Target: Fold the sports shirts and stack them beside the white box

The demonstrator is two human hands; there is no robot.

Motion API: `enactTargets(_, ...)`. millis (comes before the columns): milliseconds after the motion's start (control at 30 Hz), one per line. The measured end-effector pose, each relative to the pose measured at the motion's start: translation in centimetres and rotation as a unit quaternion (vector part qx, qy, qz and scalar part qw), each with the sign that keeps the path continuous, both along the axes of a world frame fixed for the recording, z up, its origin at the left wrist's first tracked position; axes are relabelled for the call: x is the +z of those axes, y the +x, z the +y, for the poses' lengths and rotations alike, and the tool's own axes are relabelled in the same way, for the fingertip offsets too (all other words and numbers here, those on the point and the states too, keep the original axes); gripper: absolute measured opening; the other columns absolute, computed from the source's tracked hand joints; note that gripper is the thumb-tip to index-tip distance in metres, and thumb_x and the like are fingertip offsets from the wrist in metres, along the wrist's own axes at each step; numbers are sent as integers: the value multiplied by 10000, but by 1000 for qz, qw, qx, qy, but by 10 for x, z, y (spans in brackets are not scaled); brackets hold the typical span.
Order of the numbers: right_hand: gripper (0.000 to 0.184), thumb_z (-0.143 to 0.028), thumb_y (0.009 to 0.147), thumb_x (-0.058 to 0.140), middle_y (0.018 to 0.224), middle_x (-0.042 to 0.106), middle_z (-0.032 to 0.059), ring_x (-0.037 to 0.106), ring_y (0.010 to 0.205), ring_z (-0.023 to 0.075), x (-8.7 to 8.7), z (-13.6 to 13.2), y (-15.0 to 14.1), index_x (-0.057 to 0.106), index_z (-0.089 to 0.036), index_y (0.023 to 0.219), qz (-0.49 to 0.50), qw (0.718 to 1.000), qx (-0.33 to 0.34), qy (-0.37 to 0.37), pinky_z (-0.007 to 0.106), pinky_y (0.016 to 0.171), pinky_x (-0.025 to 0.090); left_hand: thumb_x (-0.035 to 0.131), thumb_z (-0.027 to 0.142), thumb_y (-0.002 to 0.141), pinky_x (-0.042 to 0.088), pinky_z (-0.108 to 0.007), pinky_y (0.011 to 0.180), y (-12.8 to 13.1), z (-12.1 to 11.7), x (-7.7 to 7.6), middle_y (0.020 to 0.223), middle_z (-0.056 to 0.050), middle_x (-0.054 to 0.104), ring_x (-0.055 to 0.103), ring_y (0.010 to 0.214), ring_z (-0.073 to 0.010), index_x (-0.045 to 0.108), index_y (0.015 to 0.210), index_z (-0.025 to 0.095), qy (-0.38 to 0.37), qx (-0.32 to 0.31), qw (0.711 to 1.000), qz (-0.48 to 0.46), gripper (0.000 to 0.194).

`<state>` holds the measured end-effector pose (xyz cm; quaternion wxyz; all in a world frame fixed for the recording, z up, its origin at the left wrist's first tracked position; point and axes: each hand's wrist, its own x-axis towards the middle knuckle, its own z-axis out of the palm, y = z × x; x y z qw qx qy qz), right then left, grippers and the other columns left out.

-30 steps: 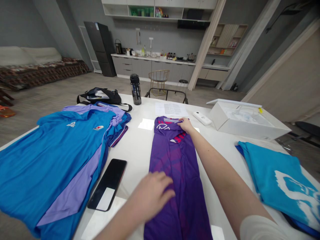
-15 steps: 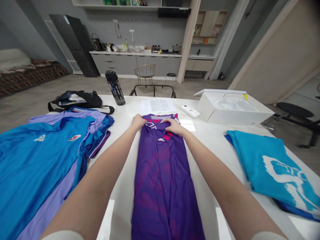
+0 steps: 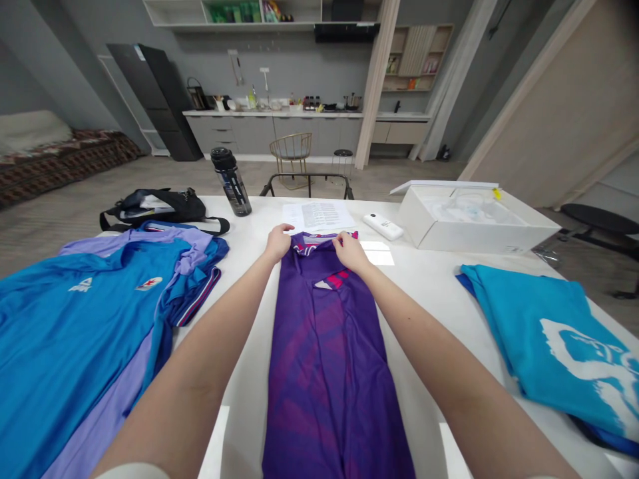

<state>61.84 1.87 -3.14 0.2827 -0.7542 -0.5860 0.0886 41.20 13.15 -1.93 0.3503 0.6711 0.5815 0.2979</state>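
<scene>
Blue shirt [image 3: 84, 313]: lay flat, 9 o'clock.
Bag [image 3: 184, 207]: black, 11 o'clock, white item inside.
Left hand [image 3: 277, 243]: fingers at the left end of the collar [image 3: 324, 235]; grip could not be told.
Jersey [image 3: 327, 359]: purple, lay flat lengthwise on the table [image 3: 239, 386], 12 o'clock; judged light, soft, best taken at the collar.
Right hand [image 3: 349, 253]: on the collar, fingers bent; grip could not be told.
Box [image 3: 474, 239]: white, open, 1 o'clock, held pale wrapping.

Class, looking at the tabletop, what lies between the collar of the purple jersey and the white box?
In the head view, a small white remote-like device lies between the purple jersey and the white box.
</scene>
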Motion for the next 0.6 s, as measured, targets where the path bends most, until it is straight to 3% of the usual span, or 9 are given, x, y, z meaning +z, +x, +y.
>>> enactTargets(100,202,-325,1015,455,1004,717,107,652,979,257,-5,14,4,605,-196,1058,51,997,-59,-8,343,874,470,612,106,708,383,-502,1084,-11,5,0,1147,-31,740,622,1170,-309,775,1036,279,37,-105,986,121,404)
enactTargets(200,175,-294,1002,471,1030,714,138,651,1005,275,-8,25,8,597,-187,1055,60,991,-122,-13,358,886,461,616,279,791,280,-583,1121,-20,12,0,1225,-14,722,565,1256,-341,760,1101,334,76,-199,943,257,346)
enactTargets(267,192,-297,1010,444,1020,711,154,654,989,291,-8,30,8,586,-181,1069,52,987,-151,7,377,882,455,648,435,816,250,-591,1137,-25,15,-2,1245,-18,711,555,1264,-334,718,1189,348,87,-228,932,268,390)
enactTargets(367,210,-337,1030,404,1029,704,144,648,993,292,-5,35,6,556,-196,1070,58,988,-132,60,375,883,444,708,605,772,154,-639,1171,-31,16,-9,1232,-39,701,542,1266,-333,644,1299,346,133,-254,921,262,590)
enactTargets(500,205,-381,1039,386,947,690,104,639,922,282,-5,39,3,506,-221,1088,111,986,-111,59,356,831,449,658,452,863,190,-591,1198,-34,15,-22,1280,-67,667,551,1261,-303,700,1215,291,213,-274,902,257,389)
enactTargets(600,149,-341,1021,436,910,682,94,636,894,283,-5,37,1,504,-226,1087,99,988,-112,44,365,835,452,599,302,887,314,-455,1178,-32,19,-31,1202,-66,706,594,1205,-265,760,1077,254,203,-254,921,215,254)
